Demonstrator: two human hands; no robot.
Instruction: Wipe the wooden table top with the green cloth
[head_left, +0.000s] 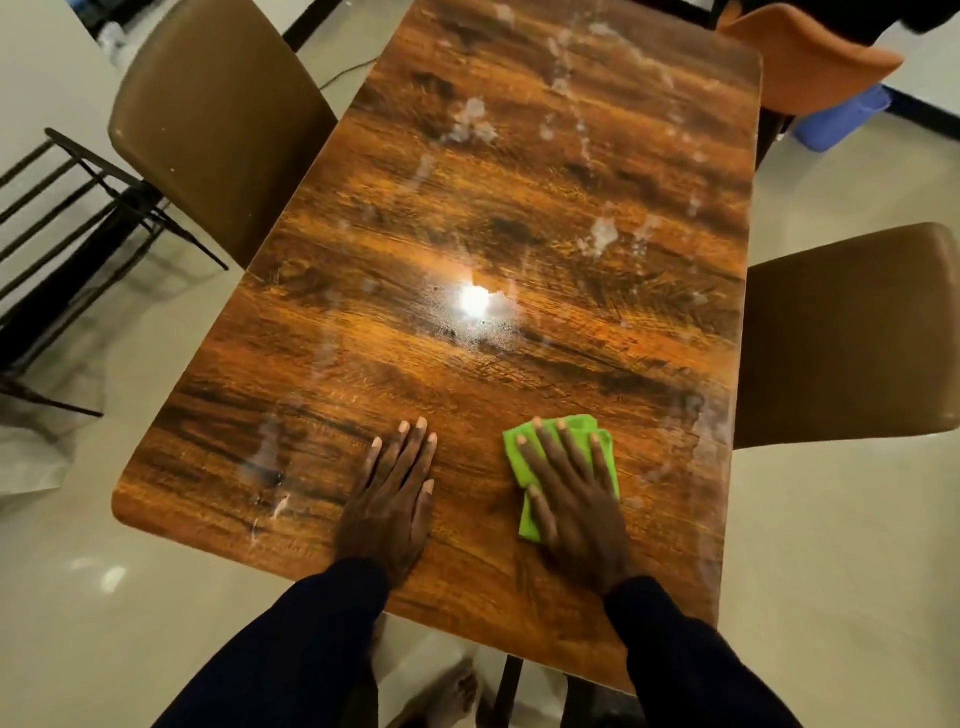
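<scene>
The wooden table top (467, 234) lies open from the near edge to the far end; nothing stands on it, only whitish smears and a lamp glare. 2 flat hands occupy the near strip: the left hand (389, 499) on bare wood, the right hand (576, 499) pressing the green cloth (524, 462), with a clear lane between them. 3 chairs crowd the edges: a brown chair (218, 119) at the left side, another brown chair (852, 332) at the right, an orange chair (805, 52) at the far right corner.
</scene>
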